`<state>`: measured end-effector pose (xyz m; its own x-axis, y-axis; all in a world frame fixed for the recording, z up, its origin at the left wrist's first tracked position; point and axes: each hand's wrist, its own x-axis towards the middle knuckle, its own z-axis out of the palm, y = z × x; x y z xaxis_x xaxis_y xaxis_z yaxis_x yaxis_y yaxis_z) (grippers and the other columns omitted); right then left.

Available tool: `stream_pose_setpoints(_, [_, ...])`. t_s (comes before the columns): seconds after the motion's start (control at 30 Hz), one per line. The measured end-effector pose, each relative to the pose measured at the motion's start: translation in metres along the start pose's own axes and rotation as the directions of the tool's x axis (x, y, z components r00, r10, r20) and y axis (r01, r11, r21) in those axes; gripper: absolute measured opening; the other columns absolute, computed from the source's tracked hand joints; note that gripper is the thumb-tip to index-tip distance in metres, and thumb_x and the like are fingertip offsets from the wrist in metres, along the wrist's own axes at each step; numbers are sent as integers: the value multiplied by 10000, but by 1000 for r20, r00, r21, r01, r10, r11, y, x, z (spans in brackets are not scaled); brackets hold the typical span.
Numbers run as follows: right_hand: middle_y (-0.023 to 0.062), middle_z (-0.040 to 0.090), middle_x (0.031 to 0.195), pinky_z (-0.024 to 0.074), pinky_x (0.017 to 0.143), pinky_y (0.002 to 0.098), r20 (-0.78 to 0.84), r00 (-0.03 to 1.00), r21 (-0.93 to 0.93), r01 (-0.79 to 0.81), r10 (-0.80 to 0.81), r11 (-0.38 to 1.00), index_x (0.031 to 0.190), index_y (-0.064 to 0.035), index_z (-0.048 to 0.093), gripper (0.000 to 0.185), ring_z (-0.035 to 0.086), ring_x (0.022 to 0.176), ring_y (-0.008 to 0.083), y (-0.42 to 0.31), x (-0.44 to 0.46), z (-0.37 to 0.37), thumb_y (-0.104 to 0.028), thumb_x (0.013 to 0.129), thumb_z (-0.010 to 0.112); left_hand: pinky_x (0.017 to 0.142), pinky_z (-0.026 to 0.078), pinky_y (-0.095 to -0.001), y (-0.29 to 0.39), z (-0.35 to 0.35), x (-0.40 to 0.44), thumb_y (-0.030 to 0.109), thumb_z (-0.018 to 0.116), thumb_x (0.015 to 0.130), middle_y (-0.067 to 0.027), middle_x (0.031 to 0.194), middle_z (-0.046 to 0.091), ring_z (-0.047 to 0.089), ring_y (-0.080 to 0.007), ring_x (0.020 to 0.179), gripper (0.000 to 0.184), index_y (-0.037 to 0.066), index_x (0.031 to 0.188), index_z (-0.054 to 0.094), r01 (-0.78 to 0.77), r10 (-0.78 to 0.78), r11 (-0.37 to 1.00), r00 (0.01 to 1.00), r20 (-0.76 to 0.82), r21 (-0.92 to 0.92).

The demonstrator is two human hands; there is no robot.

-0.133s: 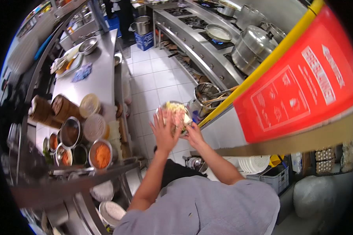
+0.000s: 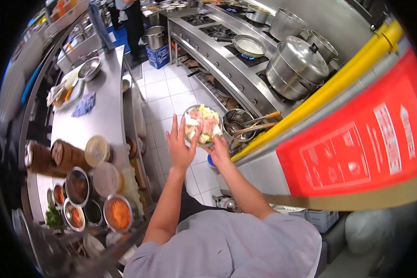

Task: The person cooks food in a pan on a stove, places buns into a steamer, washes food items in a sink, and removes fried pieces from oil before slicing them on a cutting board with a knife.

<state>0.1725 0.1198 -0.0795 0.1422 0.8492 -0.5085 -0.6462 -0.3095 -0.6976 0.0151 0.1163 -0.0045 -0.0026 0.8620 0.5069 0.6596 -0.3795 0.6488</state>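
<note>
A metal bowl (image 2: 222,121) of chopped food (image 2: 203,121), pale pink, white and yellow pieces, is held out in front of me above the tiled floor. My right hand (image 2: 218,151) grips its near right rim, the fingers partly hidden beneath. At the bowl's left side is my left hand (image 2: 181,147), fingers spread and thumb reaching toward the food. Whether that thumb touches the food I cannot tell.
Left, a steel counter (image 2: 109,88) bears bamboo steamers (image 2: 66,156), a bowl of shredded orange food (image 2: 120,214) and a blue cloth (image 2: 84,104). Ahead right, a stove (image 2: 208,51) holds a pan (image 2: 249,46) and a large steamer pot (image 2: 295,65). Another person (image 2: 134,28) stands at the back.
My left hand has shifted left from over the bowl to its side, uncovering more of the food. The view has turned slightly, and the surroundings appear sharper.
</note>
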Motion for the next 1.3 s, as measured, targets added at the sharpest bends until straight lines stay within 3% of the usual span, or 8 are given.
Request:
stream_pose_setpoints(0.07, [130, 600, 1143, 615, 728, 426, -7, 988, 120, 154, -154, 981, 1225, -84, 464, 316, 665, 956, 277, -26, 68, 47, -213, 957, 573, 1035, 407, -471, -31, 3, 72, 187, 648, 899, -215, 1467, 394, 458, -362, 1297, 561, 30, 1395, 439, -58, 37, 976, 994, -102, -210])
stream_pose_setpoints(0.37, [137, 618, 1072, 617, 670, 429, -188, 866, 176, 494, -463, 851, 1228, -67, 476, 341, 656, 921, 282, -254, 309, 99, -89, 905, 584, 966, 496, -392, -165, 22, 219, 136, 656, 885, -214, 1445, 419, 513, -360, 1241, 542, 80, 1388, 463, 125, -73, 940, 982, 172, -317])
stream_pose_setpoints(0.5, [164, 623, 1004, 625, 573, 438, -370, 665, -233, 610, -649, 757, 1016, -31, 516, 182, 678, 760, 297, -377, 389, 111, -79, 879, 624, 968, 491, -381, -224, 28, 250, 142, 668, 878, -197, 1439, 436, 510, -341, 1250, 552, 65, 1385, 463, 250, -181, 938, 945, 273, -242])
stream_pose_setpoints(0.83, [204, 656, 966, 616, 601, 450, -653, 384, -689, 56, -653, 723, 981, 16, 577, 216, 689, 856, 322, -487, 622, 58, -112, 821, 645, 949, 474, -332, -326, 33, 313, 144, 635, 921, -142, 1343, 542, 620, -204, 1036, 495, 58, 1381, 476, 821, -803, 567, 532, 269, 68])
stream_pose_setpoints(0.97, [235, 692, 920, 533, 828, 464, -394, 394, -881, -421, -830, 218, 967, -28, 669, 281, 678, 883, 410, -514, 658, 41, -234, 779, 639, 951, 463, -319, -313, 47, 374, 168, 625, 938, -134, 1340, 549, 603, -174, 1029, 456, 45, 1359, 498, 906, -927, 324, 246, 284, 272])
stream_pose_setpoints(1.07, [241, 684, 974, 521, 854, 467, -282, 414, -854, -519, -866, 30, 1000, -38, 669, 277, 660, 936, 423, -527, 662, 61, -215, 791, 629, 963, 469, -360, -319, 72, 386, 194, 619, 941, -157, 1402, 501, 572, -260, 1171, 449, 40, 1347, 505, 808, -784, 571, 485, 387, 145])
stream_pose_setpoints(1.17, [255, 667, 1034, 512, 872, 472, -282, 461, -812, -581, -842, -46, 1050, -52, 666, 278, 642, 996, 423, -545, 671, 65, -191, 824, 585, 975, 464, -377, -314, 91, 423, 209, 615, 941, -162, 1410, 494, 547, -301, 1218, 456, 43, 1350, 504, 855, -805, 479, 337, 489, 198])
stream_pose_setpoints(1.3, [246, 663, 1062, 508, 883, 488, -172, 594, -785, -565, -786, -256, 1072, -74, 666, 283, 624, 1031, 439, -571, 680, 85, -146, 856, 498, 996, 450, -379, -309, 101, 479, 221, 618, 939, -168, 1408, 495, 532, -315, 1235, 456, 45, 1346, 511, 751, -741, 600, 392, 546, 275])
